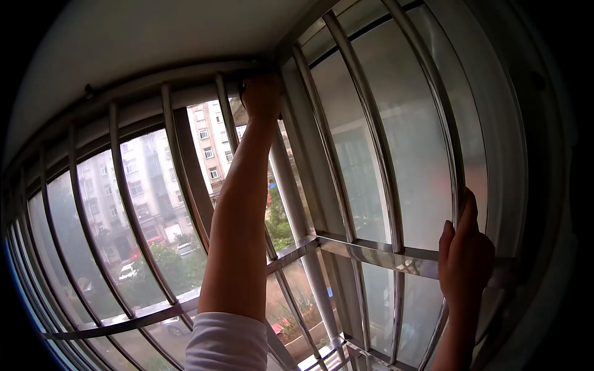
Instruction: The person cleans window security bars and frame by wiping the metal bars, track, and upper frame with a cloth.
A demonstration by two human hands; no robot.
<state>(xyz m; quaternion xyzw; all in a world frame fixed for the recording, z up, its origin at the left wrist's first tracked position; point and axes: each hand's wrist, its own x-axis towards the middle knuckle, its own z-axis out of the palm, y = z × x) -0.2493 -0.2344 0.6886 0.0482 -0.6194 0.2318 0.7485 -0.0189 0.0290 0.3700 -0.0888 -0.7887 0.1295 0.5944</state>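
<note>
My left hand (262, 97) is raised high into the corner where the two barred window sides meet, just under the top rail. Its fingers are curled closed, and a small dark edge shows beside them; what they hold is hidden in shadow. A pale greyish patch lies just below that hand, too unclear to name. At the right, my right hand (465, 260) is wrapped around a shiny metal bar (440, 86) of the window grille, a little above the horizontal crossbar (377, 255).
Upright metal bars (117, 179) line the left window side, with a lower rail (142, 319) across them. Frosted glass panes (402, 142) stand behind the right bars. A ceiling (167, 31) hangs close above. Outside are buildings (207, 136), trees (164, 269) and parked cars.
</note>
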